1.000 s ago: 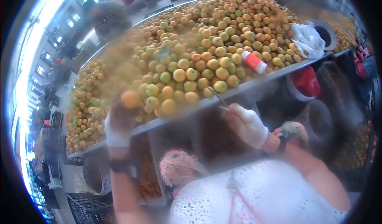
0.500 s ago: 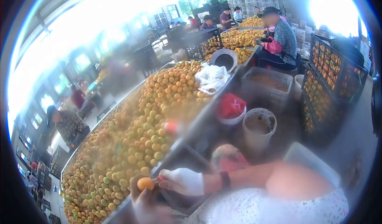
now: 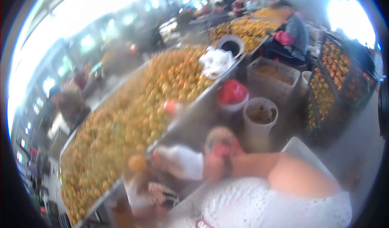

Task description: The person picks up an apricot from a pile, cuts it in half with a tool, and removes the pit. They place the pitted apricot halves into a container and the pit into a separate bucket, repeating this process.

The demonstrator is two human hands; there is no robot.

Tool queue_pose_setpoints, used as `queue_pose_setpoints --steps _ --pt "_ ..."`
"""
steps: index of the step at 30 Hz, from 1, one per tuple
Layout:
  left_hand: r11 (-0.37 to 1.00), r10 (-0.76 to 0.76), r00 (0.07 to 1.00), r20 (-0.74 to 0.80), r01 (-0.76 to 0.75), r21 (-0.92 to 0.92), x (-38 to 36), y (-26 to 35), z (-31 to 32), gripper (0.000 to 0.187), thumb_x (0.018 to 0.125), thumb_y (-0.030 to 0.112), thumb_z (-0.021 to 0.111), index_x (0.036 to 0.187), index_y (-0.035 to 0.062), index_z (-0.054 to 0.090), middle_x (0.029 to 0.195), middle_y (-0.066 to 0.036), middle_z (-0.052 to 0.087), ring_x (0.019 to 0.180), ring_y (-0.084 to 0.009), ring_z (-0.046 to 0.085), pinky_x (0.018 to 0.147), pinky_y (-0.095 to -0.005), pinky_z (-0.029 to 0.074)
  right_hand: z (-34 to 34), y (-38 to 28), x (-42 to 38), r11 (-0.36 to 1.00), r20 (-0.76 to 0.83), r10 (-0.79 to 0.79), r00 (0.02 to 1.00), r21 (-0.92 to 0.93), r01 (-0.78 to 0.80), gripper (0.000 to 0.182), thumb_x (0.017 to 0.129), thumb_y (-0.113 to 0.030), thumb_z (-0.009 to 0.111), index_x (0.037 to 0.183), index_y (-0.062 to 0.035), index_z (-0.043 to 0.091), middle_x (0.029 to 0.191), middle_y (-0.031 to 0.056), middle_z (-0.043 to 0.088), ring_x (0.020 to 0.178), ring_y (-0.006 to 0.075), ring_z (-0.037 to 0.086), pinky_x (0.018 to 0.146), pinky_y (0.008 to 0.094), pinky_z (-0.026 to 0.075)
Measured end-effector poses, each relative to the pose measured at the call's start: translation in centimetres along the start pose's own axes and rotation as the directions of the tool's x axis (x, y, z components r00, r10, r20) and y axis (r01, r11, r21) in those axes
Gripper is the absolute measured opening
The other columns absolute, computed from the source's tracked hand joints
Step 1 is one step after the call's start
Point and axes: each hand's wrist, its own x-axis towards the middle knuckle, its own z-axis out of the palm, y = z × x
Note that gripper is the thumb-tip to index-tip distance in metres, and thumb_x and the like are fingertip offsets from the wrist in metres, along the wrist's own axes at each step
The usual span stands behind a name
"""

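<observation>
Low in the view, my left hand (image 3: pixel 135 187) is blurred and holds an orange fruit (image 3: pixel 137 163) at its fingertips. Just to its right is my right hand (image 3: pixel 178 161) in a white glove, its fingers closed around something small and reddish that is too blurred to make out. The two hands are close together at the near edge of a long bin (image 3: pixel 172 127) heaped with yellow-orange fruits (image 3: pixel 121 134). A red and white object (image 3: pixel 171 107) lies at the bin's right side.
A white plastic bag (image 3: pixel 216 62) and a round basin (image 3: pixel 230 46) rest farther up the bin. Right of it are a red-topped bucket (image 3: pixel 233 95), a white bucket (image 3: pixel 259 126) and a grey crate (image 3: pixel 271 76). Fruit-filled crates (image 3: pixel 336 66) stand farther right. A person (image 3: pixel 296 35) sits beyond.
The view has shifted and blurred. My left hand and the fruit appear higher and farther left; my gloved right hand has also shifted up and left in the picture.
</observation>
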Motion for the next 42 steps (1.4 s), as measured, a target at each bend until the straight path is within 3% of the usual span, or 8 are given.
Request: queue_pose_setpoints --steps 2,4,14,22,23,26,39,42 --pt "1.000 0.002 0.998 -0.070 -0.003 -0.019 -0.7 0.1 0.7 0.059 0.087 0.001 0.064 0.143 0.0037 0.044 0.114 -0.008 0.060 0.081 -0.0141 0.062 0.068 -0.0269 0.053 0.9 -0.7 0.5 0.940 -0.078 0.004 0.997 0.340 0.023 0.022 0.101 -0.024 0.059 0.101 -0.0023 0.057 0.077 0.0252 0.062 0.074 0.0459 0.064 0.059 0.0479 0.049" --pt "0.996 0.029 0.990 -0.135 -0.017 0.092 -0.9 0.8 2.3 0.057 0.084 0.001 0.061 0.139 0.0017 0.049 0.114 -0.006 0.060 0.088 -0.0127 0.061 0.075 -0.0248 0.052 0.0 -0.7 0.7 0.990 0.068 0.101 0.993 -0.105 -0.094 0.027 0.103 -0.028 0.057 0.101 -0.0006 0.056 0.077 0.0258 0.062 0.077 0.0468 0.064 0.059 0.0479 0.048" --pt "0.981 -0.012 0.999 0.034 0.005 0.196 0.1 0.6 0.8 0.064 0.076 -0.008 0.058 0.139 -0.0011 0.047 0.127 -0.010 0.057 0.114 -0.0178 0.060 0.091 -0.0275 0.051 0.4 0.0 1.5 0.991 0.095 -0.007 0.995 -0.135 0.020 0.032 0.103 -0.032 0.055 0.104 0.0009 0.056 0.079 0.0267 0.063 0.078 0.0468 0.065 0.061 0.0489 0.048" --pt "0.958 0.019 0.995 -0.099 0.010 0.287 -0.1 -0.1 1.7 0.058 0.070 -0.012 0.053 0.127 0.0001 0.053 0.114 -0.007 0.059 0.101 -0.0150 0.061 0.086 -0.0262 0.052 1.9 1.2 1.1 0.952 0.151 -0.007 0.988 -0.302 0.053 0.032 0.103 -0.032 0.055 0.104 0.0004 0.056 0.077 0.0255 0.064 0.075 0.0440 0.067 0.059 0.0480 0.050" --pt "0.937 -0.029 0.982 -0.186 0.091 0.338 -0.2 0.6 2.3 0.056 0.070 -0.013 0.052 0.124 0.0008 0.054 0.112 -0.007 0.059 0.100 -0.0141 0.060 0.086 -0.0257 0.052 1.8 1.0 0.8 0.974 0.105 0.037 0.994 -0.226 -0.012 0.030 0.103 -0.030 0.056 0.103 0.0003 0.056 0.076 0.0254 0.064 0.075 0.0437 0.067 0.058 0.0475 0.050" --pt "0.549 0.305 0.948 0.092 -0.254 0.796 1.3 -1.7 -0.2 0.049 0.072 -0.012 0.056 0.119 0.0023 0.057 0.108 -0.006 0.060 0.101 -0.0149 0.058 0.090 -0.0290 0.049 1.5 -0.4 1.5 0.978 0.113 0.193 0.975 -0.097 -0.183 0.024 0.103 -0.023 0.057 0.102 0.0004 0.055 0.074 0.0252 0.064 0.076 0.0439 0.067 0.056 0.0470 0.048" --pt "0.386 0.484 0.875 0.027 -0.241 0.891 1.5 -0.4 1.8 0.052 0.069 -0.007 0.063 0.118 0.0057 0.055 0.101 -0.018 0.061 0.089 -0.0399 0.066 0.077 -0.0405 0.054 3.2 -0.3 1.9 0.945 0.085 0.326 0.941 -0.014 -0.327 0.022 0.103 -0.018 0.055 0.105 0.0042 0.055 0.080 0.0263 0.065 0.080 0.0421 0.070 0.061 0.0435 0.051" --pt "0.381 0.489 0.872 0.032 -0.247 0.891 1.8 -0.7 1.6 0.054 0.068 -0.008 0.062 0.121 0.0051 0.055 0.104 -0.013 0.063 0.096 -0.0312 0.067 0.082 -0.0363 0.053 4.2 1.6 1.8 0.978 -0.031 0.210 0.977 0.018 -0.209 0.023 0.106 -0.021 0.053 0.105 0.0017 0.057 0.072 0.0150 0.064 0.066 0.0278 0.069 0.056 0.0369 0.048"
